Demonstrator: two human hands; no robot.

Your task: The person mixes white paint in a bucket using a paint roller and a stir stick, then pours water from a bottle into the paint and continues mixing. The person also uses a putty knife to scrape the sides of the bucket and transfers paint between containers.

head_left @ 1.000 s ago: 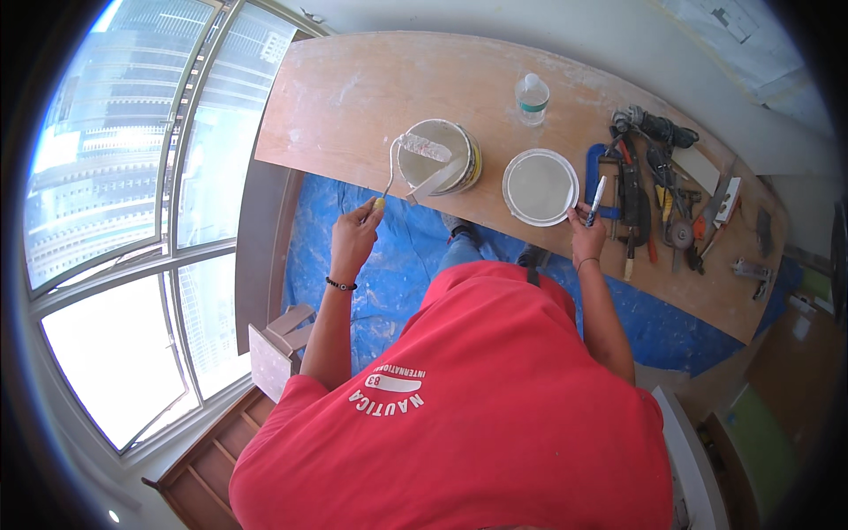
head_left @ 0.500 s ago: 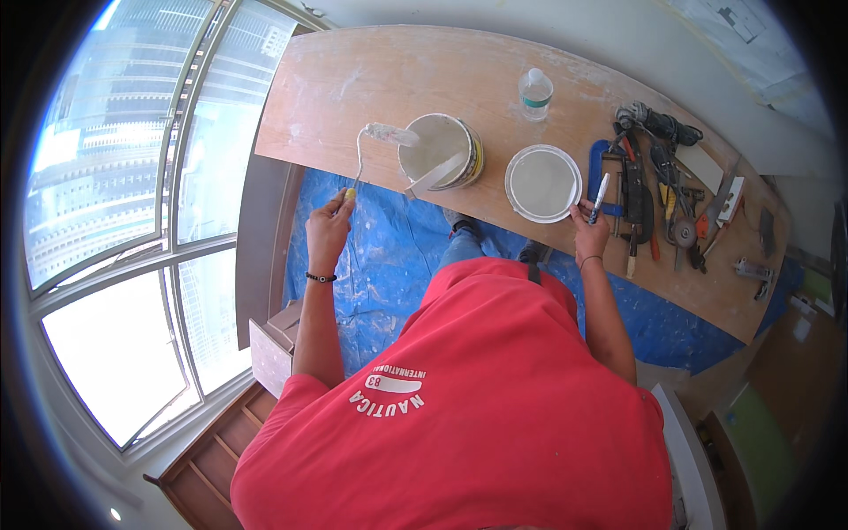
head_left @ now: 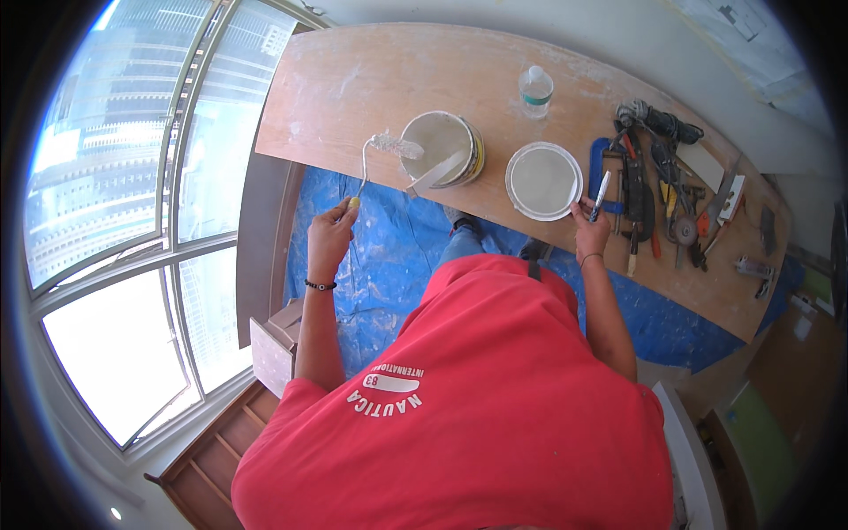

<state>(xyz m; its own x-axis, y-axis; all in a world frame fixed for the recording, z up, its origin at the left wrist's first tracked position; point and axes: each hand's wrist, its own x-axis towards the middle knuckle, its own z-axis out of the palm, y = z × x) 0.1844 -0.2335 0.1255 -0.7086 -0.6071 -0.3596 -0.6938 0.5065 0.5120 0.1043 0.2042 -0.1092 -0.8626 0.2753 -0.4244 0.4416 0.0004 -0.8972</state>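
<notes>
My left hand [head_left: 331, 234] is closed on the yellow handle of a small paint roller [head_left: 395, 147]; its white-coated head is at the left rim of a bucket [head_left: 449, 132] of pale paint, which has a flat white stick [head_left: 435, 177] across it. My right hand [head_left: 590, 228] grips a white marker-like pen [head_left: 601, 190] with dark markings, its fingers at the edge of a round white lid [head_left: 542, 180] on the plywood table; whether they hold the lid too I cannot tell. A water bottle [head_left: 535, 95] stands behind the lid.
The plywood table [head_left: 327, 97] carries several tools at the right, among them a power tool [head_left: 673, 124] and a blue clamp [head_left: 597, 163]. Below is a blue plastic sheet [head_left: 344, 274]. Windows [head_left: 132, 159] line the left, with boards [head_left: 269, 353] and a wooden frame [head_left: 212, 450] low beside them.
My left hand has moved left with the roller, whose head went from over the bucket to its left rim, then slightly back rightward. My right hand has barely moved.
</notes>
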